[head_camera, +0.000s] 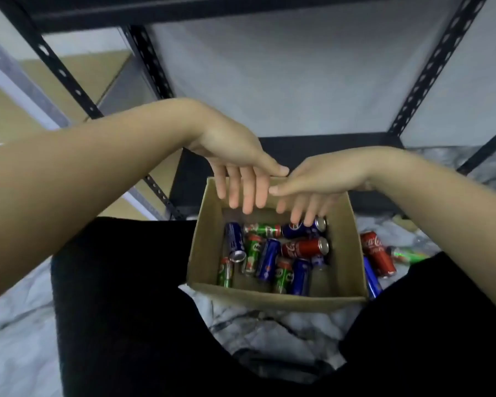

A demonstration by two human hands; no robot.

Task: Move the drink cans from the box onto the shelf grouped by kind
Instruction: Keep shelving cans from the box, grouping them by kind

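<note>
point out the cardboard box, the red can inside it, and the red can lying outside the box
cardboard box (272,300): head view, on its near wall.
red can in the box (304,247): head view, middle of its side.
red can outside the box (378,255): head view, middle of its label, right of the box.

box (272,296): open cardboard, on marble-look floor (17,325) betw. black-clad legs
inside: blue, green, red cans lying jumbled
left hand (235,156): fingers spread over far rim, empty
right hand (324,179): fingertips on blue can (301,229)
outside, right: Coca-Cola can (377,252), blue can beside
shelf (269,90): bare
</note>
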